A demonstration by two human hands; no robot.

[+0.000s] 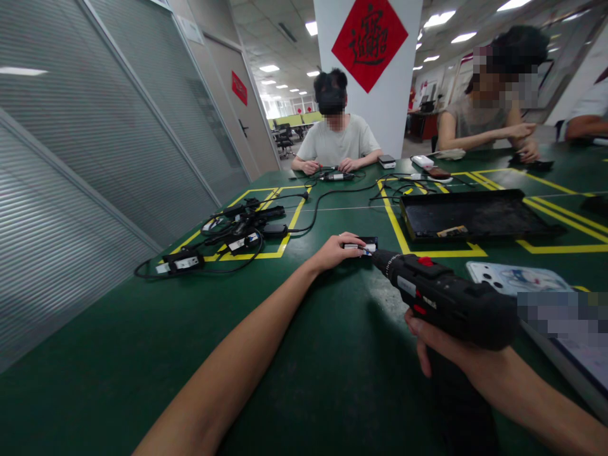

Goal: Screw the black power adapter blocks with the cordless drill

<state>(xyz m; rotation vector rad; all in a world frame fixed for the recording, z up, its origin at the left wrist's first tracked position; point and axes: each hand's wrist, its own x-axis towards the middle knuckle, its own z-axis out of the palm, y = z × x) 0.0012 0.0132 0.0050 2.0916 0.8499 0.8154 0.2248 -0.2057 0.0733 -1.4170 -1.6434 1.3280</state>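
Ahead, black device [372, 242] under left hand [335, 251], drill [444, 290] in right hand [449, 337].

One left hand [338, 251] and one right hand [449, 342], so two bare hands, with just one drill [441, 294] and one small black box [372, 241]. Also got one green table [118, 354], one big black tray [494, 215], one phone [527, 277], and one heap of black gear [247, 221], too tangled to tally lol. Two red signs up close, a diamond sign [370, 41] and a smaller red sign [240, 87]. One headset [330, 96] too.
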